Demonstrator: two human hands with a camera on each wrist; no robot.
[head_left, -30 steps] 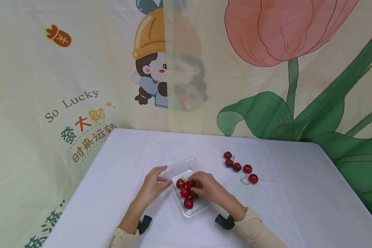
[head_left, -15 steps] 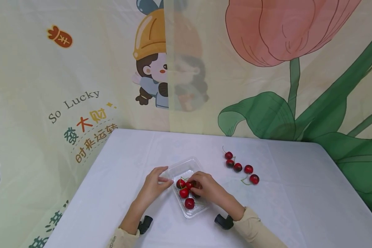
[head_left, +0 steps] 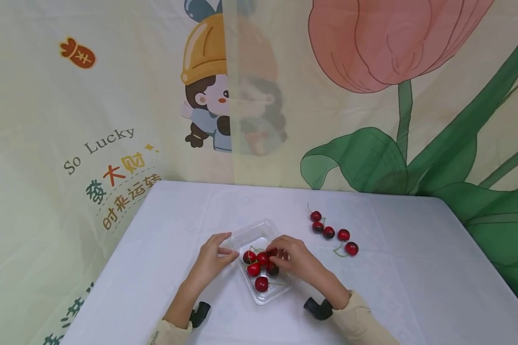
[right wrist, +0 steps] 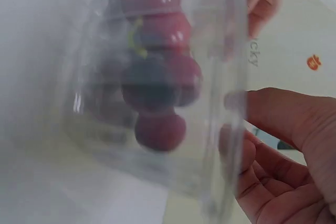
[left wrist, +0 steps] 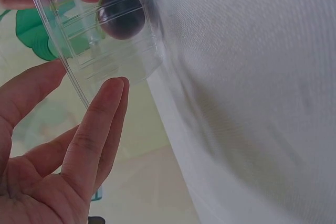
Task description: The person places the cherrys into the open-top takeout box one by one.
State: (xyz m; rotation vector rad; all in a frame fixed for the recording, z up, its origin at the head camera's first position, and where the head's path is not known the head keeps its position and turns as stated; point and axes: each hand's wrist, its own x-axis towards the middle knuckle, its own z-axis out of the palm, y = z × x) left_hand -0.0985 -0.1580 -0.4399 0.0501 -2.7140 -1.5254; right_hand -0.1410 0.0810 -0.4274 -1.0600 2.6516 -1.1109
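A clear plastic tray (head_left: pixel 249 233) with several dark red cherries (head_left: pixel 261 284) in it lies between both hands. My left hand (head_left: pixel 212 256) is at its left side; in the left wrist view the fingers (left wrist: pixel 100 114) reach along the outer wall, with the thumb beside the rim. My right hand (head_left: pixel 294 256) is over the tray's right edge, its bent fingertips close above a cherry they partly hide in the head view. In the right wrist view, a gap shows between thumb and fingers (right wrist: pixel 244 150), behind the blurred rim, with no cherry in it.
Several loose cherries (head_left: pixel 328 233), some with green stems, lie to the right and back of the tray on a white-covered table (head_left: pixel 397 287). A printed curtain (head_left: pixel 267 167) hangs behind the table's back edge. Each wrist wears a black strap-on device (head_left: pixel 317 309).
My right hand has drawn slightly right and back, uncovering a dark cherry in the tray. The left hand stays at the tray's side. The head view has shifted a little.
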